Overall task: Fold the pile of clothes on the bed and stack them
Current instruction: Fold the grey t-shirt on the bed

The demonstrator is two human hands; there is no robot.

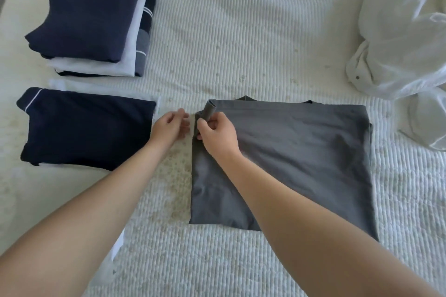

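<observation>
A grey shirt (301,152) lies folded flat on the white ribbed bed cover (241,31), in the middle of the view. My right hand (217,132) pinches a small raised fold at its upper left corner. My left hand (170,126) hovers just left of that corner with loose fingers, holding nothing. A folded navy garment with white piping (87,130) lies to the left on a white one. Farther back left stands a stack of folded clothes (94,14), navy on top.
A crumpled white shirt (400,38) lies unfolded at the right edge of the bed. A strip of white cloth (115,251) shows under my left forearm. Bare bed cover lies between the stacks and the white shirt.
</observation>
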